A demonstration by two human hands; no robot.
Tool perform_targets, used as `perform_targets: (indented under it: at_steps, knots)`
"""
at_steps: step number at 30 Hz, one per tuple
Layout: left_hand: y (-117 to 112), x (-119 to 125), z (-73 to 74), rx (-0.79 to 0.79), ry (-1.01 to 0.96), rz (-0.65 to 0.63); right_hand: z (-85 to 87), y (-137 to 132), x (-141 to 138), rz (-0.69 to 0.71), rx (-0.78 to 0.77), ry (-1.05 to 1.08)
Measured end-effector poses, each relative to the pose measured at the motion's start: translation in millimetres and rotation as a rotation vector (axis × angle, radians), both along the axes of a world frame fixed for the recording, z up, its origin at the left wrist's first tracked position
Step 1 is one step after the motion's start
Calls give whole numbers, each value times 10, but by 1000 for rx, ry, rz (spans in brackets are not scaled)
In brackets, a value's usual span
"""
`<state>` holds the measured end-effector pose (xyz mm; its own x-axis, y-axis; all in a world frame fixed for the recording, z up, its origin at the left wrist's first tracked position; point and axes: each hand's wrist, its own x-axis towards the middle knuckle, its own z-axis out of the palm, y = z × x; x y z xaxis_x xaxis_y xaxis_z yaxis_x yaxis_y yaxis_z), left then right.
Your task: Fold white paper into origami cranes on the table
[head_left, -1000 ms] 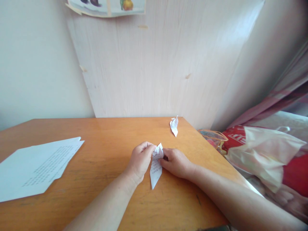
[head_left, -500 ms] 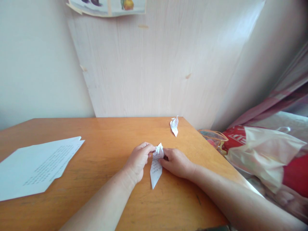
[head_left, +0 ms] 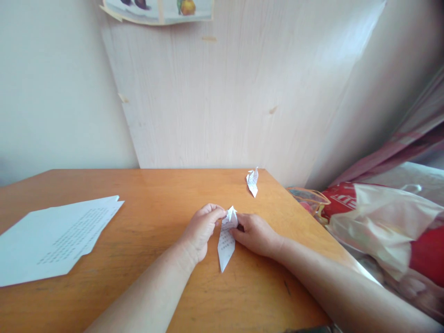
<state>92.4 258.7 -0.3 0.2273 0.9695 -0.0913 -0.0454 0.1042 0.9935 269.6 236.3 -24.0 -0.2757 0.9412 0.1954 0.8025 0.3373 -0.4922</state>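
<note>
Between my hands is a folded paper strip [head_left: 227, 243], white with printed text, its pointed lower end aimed toward me and small folded points at its top. My left hand [head_left: 204, 231] pinches the upper left edge between thumb and fingers. On the other side, my right hand [head_left: 255, 233] grips the right edge, thumb on the paper and the fingertips partly hidden behind it. Farther back stands a second folded paper figure [head_left: 253, 182], with text on it and upright points, touched by neither hand.
A stack of paper sheets [head_left: 65, 240], the top ones partly printed, lies on the left of the wooden table [head_left: 156, 194]. A pale board [head_left: 215, 101] leans against the wall behind. Beyond the table's right edge are a white plastic bag [head_left: 378, 217] and red bags.
The whole view has shifted slightly, moving the scene a little to the right. Both hands keep their hold on the folded paper, with barely any finger movement.
</note>
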Motion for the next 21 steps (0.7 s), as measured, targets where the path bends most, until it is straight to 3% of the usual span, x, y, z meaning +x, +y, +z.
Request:
perform_targets:
  at_steps: [8,13,21]
  knots:
    - [39,-23,12,79,23,145,5,4,2,-3,-11,4]
    - [35,-32,25,95,56,109,27,-10,-3,4,-19,9]
    - [26,-17,11,110,-69,29,20,-2,-3,17,-26,24]
